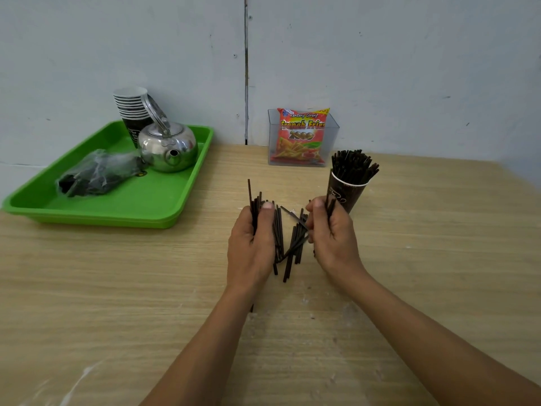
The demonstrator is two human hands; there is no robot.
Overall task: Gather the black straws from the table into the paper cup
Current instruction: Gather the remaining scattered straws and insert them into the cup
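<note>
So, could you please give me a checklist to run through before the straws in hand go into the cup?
1. Left hand grips a bundle of straws: ok.
2. Right hand holds a few straws: ok.
3. Paper cup upright, just beyond the right hand: ok.
4. Room left in the cup among the straws already in it: cannot tell.
5. Table cleared of straws: not ok; loose straws lie between the hands.

Left hand (251,244) and right hand (332,232) gripping black straws (288,247), paper cup (347,191) beside, wooden table (424,259)
</note>
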